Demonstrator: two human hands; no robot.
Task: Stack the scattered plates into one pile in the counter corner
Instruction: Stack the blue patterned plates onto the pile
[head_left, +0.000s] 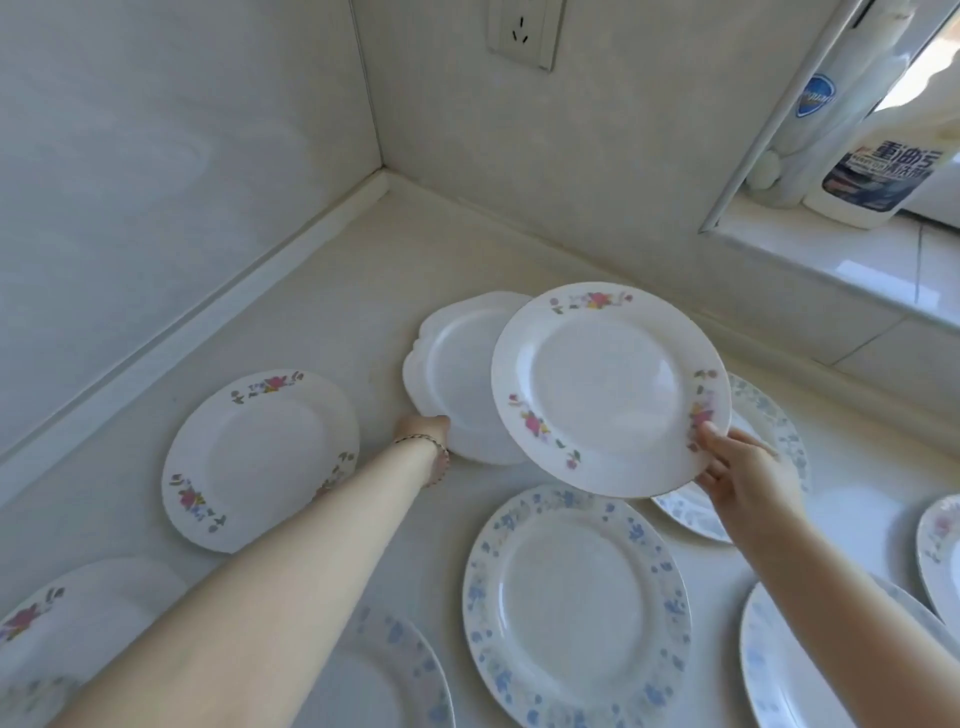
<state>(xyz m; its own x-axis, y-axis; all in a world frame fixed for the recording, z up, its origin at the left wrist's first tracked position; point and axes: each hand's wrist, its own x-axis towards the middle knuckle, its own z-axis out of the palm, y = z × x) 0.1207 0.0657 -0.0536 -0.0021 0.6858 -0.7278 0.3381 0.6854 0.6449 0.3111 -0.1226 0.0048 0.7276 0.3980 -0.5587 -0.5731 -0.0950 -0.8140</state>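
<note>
A pink-flowered plate (610, 387) is held above the counter (322, 322) by the right hand (743, 475), which is closed on the rim at the plate's near right edge, the thumb laid on the upper face beside a pink flower spray and the fingers tucked beneath. The plate is carried face up and slightly tilted, and it is round, so no long axis can be given. Its far left edge overlaps a plain white scalloped plate (457, 379), which lies on the counter just behind and to the left of the held plate. The near edge of that scalloped plate is gripped by the left hand (423, 431), whose fingers are hidden under the rim; a thin bracelet (423, 441) is worn at the wrist. Both forearms are stretched forward from the bottom of the view, the left reaching further. Left of the held plate, a second pink-flowered plate (260, 460) lies flat on the counter, and a blue-flowered plate (576, 605) lies just nearer than the held plate. Another blue-patterned plate (774, 441) is partly covered by the held plate and the right hand. Further plates are cut off at the lower and right edges. The counter corner (387, 179) is seen well beyond the held plate, to the far left.
</note>
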